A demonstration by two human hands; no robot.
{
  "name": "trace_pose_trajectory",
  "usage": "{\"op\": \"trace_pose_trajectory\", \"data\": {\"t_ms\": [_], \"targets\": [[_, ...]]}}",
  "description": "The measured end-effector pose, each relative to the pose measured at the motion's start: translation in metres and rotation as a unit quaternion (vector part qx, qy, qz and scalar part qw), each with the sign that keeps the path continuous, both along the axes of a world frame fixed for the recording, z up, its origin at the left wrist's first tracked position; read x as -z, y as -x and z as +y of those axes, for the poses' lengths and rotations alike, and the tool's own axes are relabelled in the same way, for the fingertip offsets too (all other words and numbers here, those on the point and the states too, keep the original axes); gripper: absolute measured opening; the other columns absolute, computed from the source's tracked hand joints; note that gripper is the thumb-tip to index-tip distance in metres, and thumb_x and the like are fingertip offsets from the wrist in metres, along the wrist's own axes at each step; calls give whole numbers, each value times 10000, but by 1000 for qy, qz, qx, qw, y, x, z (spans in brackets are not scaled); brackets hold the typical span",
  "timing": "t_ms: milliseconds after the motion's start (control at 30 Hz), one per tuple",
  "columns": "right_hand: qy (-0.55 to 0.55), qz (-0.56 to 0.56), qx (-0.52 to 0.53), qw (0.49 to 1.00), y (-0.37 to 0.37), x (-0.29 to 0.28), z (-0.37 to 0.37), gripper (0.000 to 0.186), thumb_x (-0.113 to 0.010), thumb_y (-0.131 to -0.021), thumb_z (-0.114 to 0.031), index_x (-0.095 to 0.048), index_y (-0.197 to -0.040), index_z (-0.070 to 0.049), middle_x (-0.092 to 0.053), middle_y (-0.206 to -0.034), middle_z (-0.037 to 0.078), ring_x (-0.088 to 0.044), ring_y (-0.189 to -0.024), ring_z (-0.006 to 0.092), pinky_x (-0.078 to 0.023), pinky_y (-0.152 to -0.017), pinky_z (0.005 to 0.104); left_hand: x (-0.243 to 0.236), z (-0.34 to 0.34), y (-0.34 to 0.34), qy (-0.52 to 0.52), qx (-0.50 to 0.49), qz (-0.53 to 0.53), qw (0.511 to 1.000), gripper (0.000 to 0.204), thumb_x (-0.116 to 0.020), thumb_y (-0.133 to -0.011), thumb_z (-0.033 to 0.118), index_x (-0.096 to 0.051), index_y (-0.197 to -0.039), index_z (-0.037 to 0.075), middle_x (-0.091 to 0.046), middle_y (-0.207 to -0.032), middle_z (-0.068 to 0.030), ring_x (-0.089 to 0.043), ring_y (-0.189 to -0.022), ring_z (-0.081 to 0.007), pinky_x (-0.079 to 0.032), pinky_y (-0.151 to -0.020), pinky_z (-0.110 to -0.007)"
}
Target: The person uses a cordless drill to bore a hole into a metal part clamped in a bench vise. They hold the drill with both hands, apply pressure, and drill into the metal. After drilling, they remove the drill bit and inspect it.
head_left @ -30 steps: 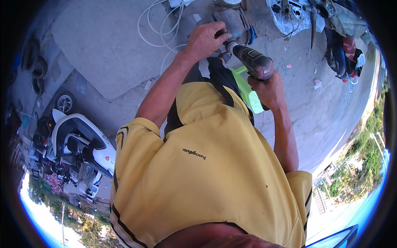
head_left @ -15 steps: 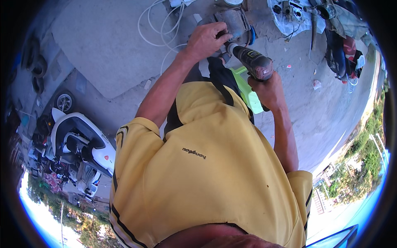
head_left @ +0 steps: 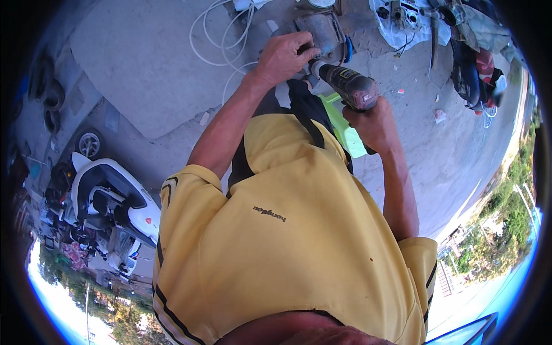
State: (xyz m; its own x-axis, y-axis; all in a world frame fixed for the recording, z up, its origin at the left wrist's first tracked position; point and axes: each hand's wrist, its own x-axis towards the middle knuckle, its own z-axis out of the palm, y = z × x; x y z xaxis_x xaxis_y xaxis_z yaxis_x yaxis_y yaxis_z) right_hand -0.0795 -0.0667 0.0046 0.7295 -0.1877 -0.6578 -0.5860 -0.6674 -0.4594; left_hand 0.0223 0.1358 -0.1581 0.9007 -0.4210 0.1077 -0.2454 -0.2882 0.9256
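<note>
Power drill (head_left: 349, 86) at 1 o'clock, gripped in right hand (head_left: 374, 123), nose aimed toward 10. Left hand (head_left: 286, 57) at 12, fingers narrowed beside scuffed metal block (head_left: 323, 31); whether anything's pinched can't be told. Workspace edged by looped white tubing (head_left: 249, 26) at 11, green stool (head_left: 348, 136) at 2; gritty concrete (head_left: 437, 164) spread toward 3.

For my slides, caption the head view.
Right hand grips a power drill; left hand is near its tip, by a worn metal block.

1 short dark word (head_left: 269, 213) is running across the yellow short-sleeved cloth shirt (head_left: 310, 259); 1 yellowish marking (head_left: 347, 73), too small for reading, is showing on the black-and-reddish handheld power drill (head_left: 362, 95).
</note>
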Motion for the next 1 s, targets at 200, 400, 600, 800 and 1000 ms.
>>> {"op": "trace_pose_trajectory", "data": {"t_ms": [200, 400, 600, 800, 1000], "targets": [[-7, 33, -10, 999, 0, 5, 4, 275, -749, -805, -166, -716, -995, 29, -728, -848, 246, -709, -799, 424, -557, -764, 467, 2, -1, 2, -12, -3, 6, 1000, 201, -818, -929, 189, -702, -972, 30, -714, -828, -104, -657, -692, -241, -542, -669, -358], [6, -5, 1, 1000, 3, 5, 2, 283, -756, -797, -171, -717, -990, 32, -728, -841, 243, -701, -777, 428, -563, -768, 465, 1, -1, 2, -23, -3, -4, 1000, 207, -815, -930, 197, -697, -972, 32, -731, -853, -106, -692, -729, -262, -546, -678, -378], [-2, 32, 68, 997, 12, 19, -27, 320, -766, -825, -140, -723, -1096, 25, -752, -853, 177, -694, -697, 298, -569, -720, 411, -6, 0, 0, -30, 7, 18, 999, 201, -809, -937, 183, -692, -974, 25, -725, -834, -105, -686, -722, -245, -553, -682, -362], [-246, -27, 309, 918, 28, 7, -23, 332, -748, -888, -58, -698, -1203, 34, -751, -1050, 102, -687, -756, 147, -573, -695, 315, -1, -1, 4, 20, 4, 54, 998, 178, -803, -944, 138, -698, -992, 2, -741, -869, -88, -685, -737, -154, -557, -689, -323], [-191, -28, 237, 952, 42, 14, -13, 324, -749, -861, -37, -730, -1176, 35, -754, -977, 70, -682, -776, 142, -560, -726, 318, 4, 2, 5, 17, 4, 143, 990, 136, -798, -958, 96, -710, -1017, 10, -754, -902, -38, -679, -791, -86, -562, -731, -283]]}}
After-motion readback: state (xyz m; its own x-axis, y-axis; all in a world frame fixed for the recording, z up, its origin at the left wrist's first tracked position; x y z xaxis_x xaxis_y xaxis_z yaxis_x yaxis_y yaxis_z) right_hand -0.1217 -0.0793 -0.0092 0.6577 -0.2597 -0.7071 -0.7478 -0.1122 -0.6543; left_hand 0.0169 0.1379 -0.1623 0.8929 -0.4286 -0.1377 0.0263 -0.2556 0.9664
